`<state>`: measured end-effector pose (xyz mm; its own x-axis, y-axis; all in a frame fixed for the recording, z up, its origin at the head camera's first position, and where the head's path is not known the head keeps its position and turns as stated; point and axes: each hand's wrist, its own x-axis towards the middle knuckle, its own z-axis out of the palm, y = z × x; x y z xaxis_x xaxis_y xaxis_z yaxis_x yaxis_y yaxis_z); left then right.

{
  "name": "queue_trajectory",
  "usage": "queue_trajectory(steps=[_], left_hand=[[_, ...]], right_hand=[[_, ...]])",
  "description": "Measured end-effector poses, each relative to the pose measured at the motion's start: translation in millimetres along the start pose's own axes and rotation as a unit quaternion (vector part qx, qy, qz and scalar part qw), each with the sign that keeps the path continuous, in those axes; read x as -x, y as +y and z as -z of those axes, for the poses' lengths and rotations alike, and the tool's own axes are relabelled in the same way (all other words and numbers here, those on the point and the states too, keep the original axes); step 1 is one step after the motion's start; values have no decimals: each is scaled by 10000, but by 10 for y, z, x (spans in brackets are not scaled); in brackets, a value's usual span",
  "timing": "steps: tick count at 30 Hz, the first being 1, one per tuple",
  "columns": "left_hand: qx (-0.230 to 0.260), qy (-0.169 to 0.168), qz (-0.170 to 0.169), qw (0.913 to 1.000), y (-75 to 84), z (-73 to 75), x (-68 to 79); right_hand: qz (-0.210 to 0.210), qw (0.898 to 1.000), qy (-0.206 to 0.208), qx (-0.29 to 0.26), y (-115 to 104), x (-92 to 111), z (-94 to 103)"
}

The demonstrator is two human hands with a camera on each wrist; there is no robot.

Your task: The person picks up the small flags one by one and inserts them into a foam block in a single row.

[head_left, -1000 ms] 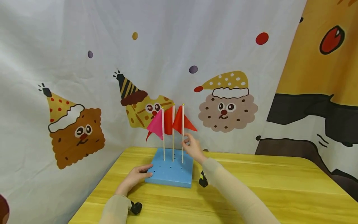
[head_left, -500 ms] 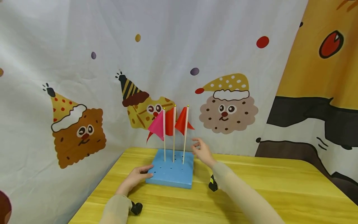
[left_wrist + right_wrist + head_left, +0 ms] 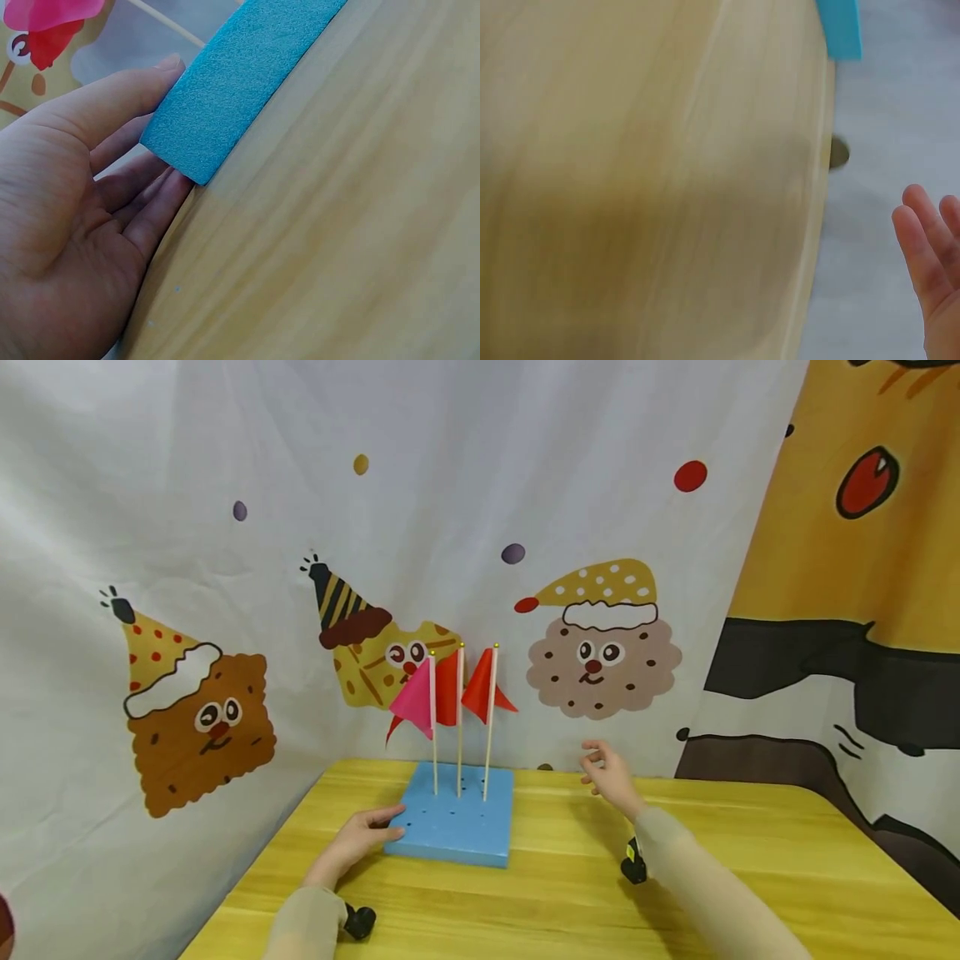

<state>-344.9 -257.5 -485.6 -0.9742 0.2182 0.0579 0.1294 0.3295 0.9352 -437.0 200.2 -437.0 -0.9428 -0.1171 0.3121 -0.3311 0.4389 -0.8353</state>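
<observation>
A blue foam board (image 3: pixel 468 837) with small holes lies on the table. Three sticks with gold tips stand upright in it, bearing a pink flag (image 3: pixel 416 700), a red flag (image 3: pixel 447 692) and, on the right-hand stick, another red flag (image 3: pixel 477 689). My left hand (image 3: pixel 358 837) grips the board's near left corner. In the left wrist view its thumb (image 3: pixel 127 97) lies along the upper edge and the fingers reach the lower edge. Well to the right of the board, my right hand (image 3: pixel 611 779) is raised over the table with loosely bent fingers, holding nothing.
The wooden table (image 3: pixel 720 852) reaches back to a white curtain (image 3: pixel 450 510) printed with cartoon biscuits and cheese. A black wrist camera (image 3: pixel 360 922) is worn at the left sleeve, another wrist camera (image 3: pixel 633 864) at the right.
My right hand has let go of the right-hand flag's stick and moved away to the right. That stick stands by itself in the board. The left hand stays at the corner.
</observation>
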Motion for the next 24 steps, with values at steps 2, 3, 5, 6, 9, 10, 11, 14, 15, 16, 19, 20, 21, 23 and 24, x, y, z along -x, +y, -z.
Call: queue_trajectory(steps=[2, 3, 5, 6, 9, 10, 11, 14, 15, 16, 19, 20, 21, 23, 24], left_hand=[[8, 14, -5, 10000, 7, 13, 9], [15, 16, 1, 10000, 9, 19, 15], [-24, 40, 8, 10000, 15, 28, 24], [-50, 65, 19, 10000, 19, 31, 27], [-141, 155, 109, 9997, 23, 38, 31], [-165, 181, 133, 9996, 30, 41, 35], [-171, 189, 154, 9996, 36, 44, 38], [-227, 166, 121, 9995, 42, 50, 50], [-235, 137, 74, 9996, 45, 46, 52], [-256, 108, 26, 9996, 45, 42, 54], [-331, 58, -113, 9994, 32, 31, 49], [-326, 39, -137, 9994, 29, 30, 46], [-334, 37, -163, 9993, 29, 32, 42], [-387, 45, -172, 9991, 36, 39, 31], [-449, 41, -196, 9988, 41, 46, 22]], right_hand=[[-31, 10000, 68, 23, 49, 19, 96], [-58, 9999, 99, 41, 67, 30, 134], [-95, 9998, 157, 35, 92, 58, 199], [-109, 9998, 183, 54, 103, 72, 224], [-146, 9996, 223, 96, 121, 120, 285], [-152, 9996, 235, 101, 128, 136, 304], [-165, 9995, 253, 99, 138, 146, 322], [-199, 9994, 281, 105, 155, 178, 377], [-229, 9992, 308, 99, 162, 186, 399], [-246, 9991, 336, 103, 168, 193, 421], [-223, 9987, 391, 238, 168, 216, 489], [-212, 9985, 430, 281, 166, 222, 507], [-217, 9981, 483, 319, 162, 227, 524], [-160, 9975, 537, 420, 152, 239, 559], [-147, 9972, 575, 457, 151, 242, 577]])
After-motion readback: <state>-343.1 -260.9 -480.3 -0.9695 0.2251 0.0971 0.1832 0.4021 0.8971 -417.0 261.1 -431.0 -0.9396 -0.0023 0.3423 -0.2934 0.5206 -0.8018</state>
